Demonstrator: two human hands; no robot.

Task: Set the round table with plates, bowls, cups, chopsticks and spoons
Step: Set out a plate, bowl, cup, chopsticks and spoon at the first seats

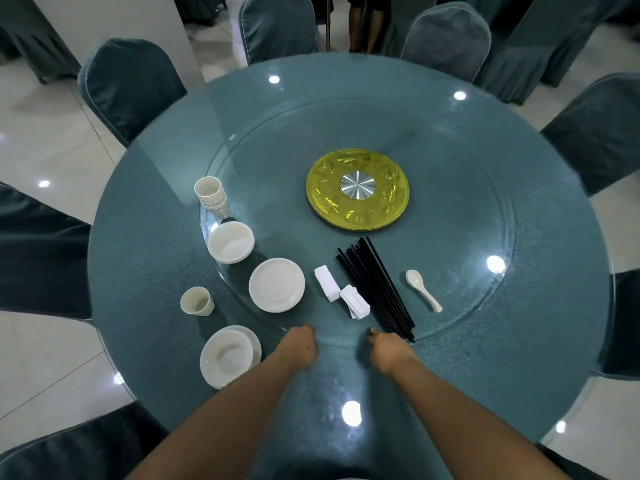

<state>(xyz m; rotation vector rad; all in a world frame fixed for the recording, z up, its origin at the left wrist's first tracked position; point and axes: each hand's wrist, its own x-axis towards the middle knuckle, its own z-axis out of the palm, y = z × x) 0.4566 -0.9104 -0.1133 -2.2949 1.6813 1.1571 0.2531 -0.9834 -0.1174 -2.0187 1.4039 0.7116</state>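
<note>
Table setting, early stage. My left hand point(298, 344) and right hand point(389, 348) rest side by side at the near edge of the glass turntable point(450, 161), fingers curled over its rim; neither grip holds any tableware, and whether they press the glass I cannot tell. One place looks started, just left of my left grip on the outer ring of the round table point(145, 258): a bowl on a plate point(229, 355), and beyond it a single cup point(196, 301); I see no chopsticks or spoon beside them. Stock not yet dealt out, all on the turntable: plate stack point(276, 285) just ahead of my left grip; bowl stack point(230, 242) farther ahead and left; nested cup stack point(210, 192) farthest on that side. Between and ahead of my two grips lie folded white cloths point(341, 293). Bundle of black chopsticks point(376, 287), near ends touching or almost touching my right grip. One white spoon point(423, 289) ahead and right of that grip, apart from the chopsticks. Gold centre disc point(358, 194) well ahead. In my judgement one setting is partly laid; the other covered chairs point(130, 84) around the rim have nothing before them, so most of the work remains.
</note>
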